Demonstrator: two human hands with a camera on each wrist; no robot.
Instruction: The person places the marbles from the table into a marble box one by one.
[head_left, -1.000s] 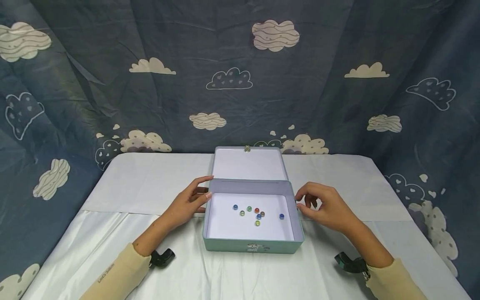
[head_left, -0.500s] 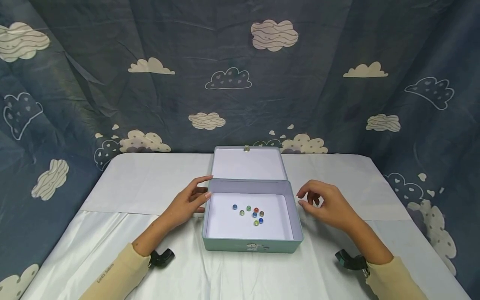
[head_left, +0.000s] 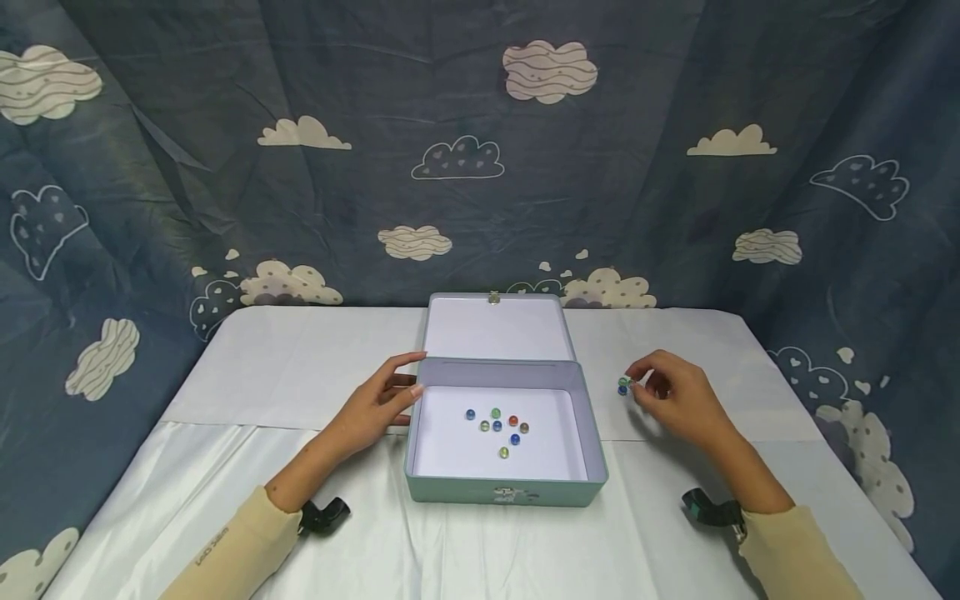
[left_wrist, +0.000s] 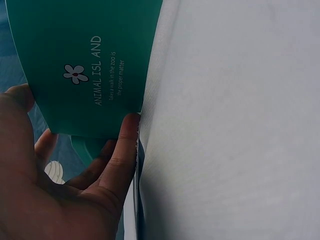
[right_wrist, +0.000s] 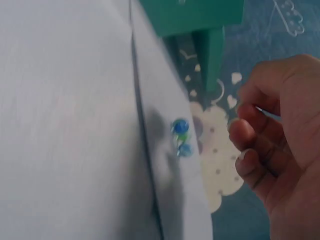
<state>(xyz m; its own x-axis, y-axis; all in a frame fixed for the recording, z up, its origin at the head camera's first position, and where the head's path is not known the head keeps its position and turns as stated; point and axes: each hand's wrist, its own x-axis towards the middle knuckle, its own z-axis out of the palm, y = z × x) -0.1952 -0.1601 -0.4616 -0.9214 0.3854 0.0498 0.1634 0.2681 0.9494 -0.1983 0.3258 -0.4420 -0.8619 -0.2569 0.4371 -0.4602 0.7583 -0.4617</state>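
Note:
My left hand (head_left: pixel 375 408) rests against the left side of a green tin box (head_left: pixel 510 492). Its thumb is at the rim and its fingers lie along the outer wall, as the left wrist view shows on the printed green side (left_wrist: pixel 80 55). Several glass marbles, among them a red marble (head_left: pixel 513 421) and a yellow-green marble (head_left: pixel 504 452), lie scattered inside. Right of the box, my right hand (head_left: pixel 678 400) hovers with loosely bent fingers beside a small cluster of blue and green marbles (head_left: pixel 623 386). In the right wrist view, these marbles (right_wrist: pixel 181 131) sit apart from the fingertips.
The tin's lid (head_left: pixel 498 327) is laid back behind it, with a small clasp (head_left: pixel 493 297) at its far edge. White cloth (head_left: pixel 315 350) covers the table. A dark curtain with clouds (head_left: pixel 465 83) hangs behind.
My right hand has moved right, away from the box, uncovering the marble cluster. Inside the tin, a blue marble has rolled left to the others, and some of them have shifted. The left hand stays put.

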